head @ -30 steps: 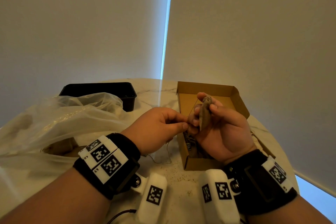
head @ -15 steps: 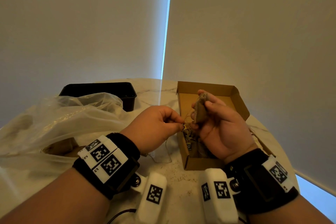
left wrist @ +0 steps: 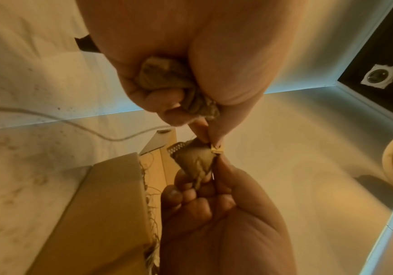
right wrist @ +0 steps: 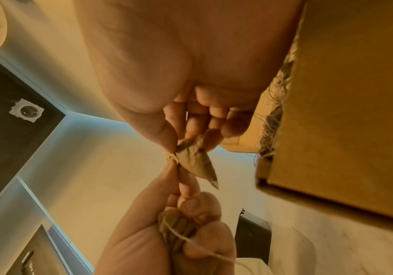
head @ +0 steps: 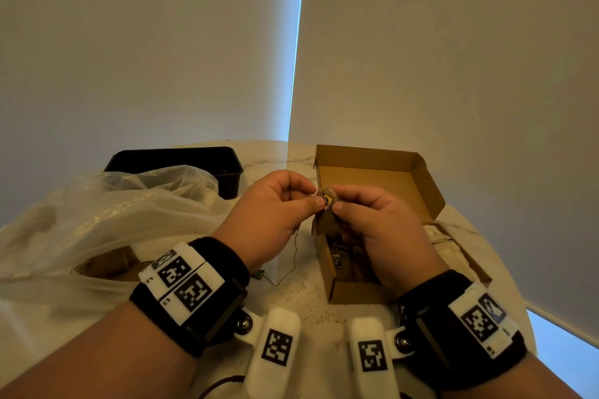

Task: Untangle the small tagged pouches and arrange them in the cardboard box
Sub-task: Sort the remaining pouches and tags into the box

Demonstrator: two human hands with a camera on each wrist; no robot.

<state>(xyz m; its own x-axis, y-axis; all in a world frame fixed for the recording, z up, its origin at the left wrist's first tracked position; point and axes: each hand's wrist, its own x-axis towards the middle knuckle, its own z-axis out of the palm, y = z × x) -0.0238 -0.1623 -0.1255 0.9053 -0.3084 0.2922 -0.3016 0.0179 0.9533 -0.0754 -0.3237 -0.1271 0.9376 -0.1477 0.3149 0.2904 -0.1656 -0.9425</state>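
Above the open cardboard box point(head: 418, 185), my left hand point(head: 312, 199) and right hand point(head: 337, 201) meet fingertip to fingertip. Between them sits a small yellow and black tag point(head: 327, 202). In the left wrist view my left hand point(left wrist: 205, 134) pinches that tag point(left wrist: 217, 149) and keeps a crumpled brown pouch point(left wrist: 165, 78) curled in its palm. A triangular brown pouch point(left wrist: 195, 161) is gripped by my right hand point(left wrist: 205, 176). The right wrist view shows this pouch point(right wrist: 195, 160) hanging from my right hand point(right wrist: 186, 137). Several more pouches point(head: 343, 262) with strings lie in the box's near end.
A black plastic tray point(head: 175, 160) stands at the back left, and a crumpled clear plastic bag point(head: 113, 214) is in front of it. A loose string point(head: 291, 266) trails on the marble table point(head: 308, 301). Pale paper pieces point(head: 444, 243) lie right of the box.
My right hand has turned palm down with its pouch. Both hands have drawn together, and the tag now shows between their fingertips.
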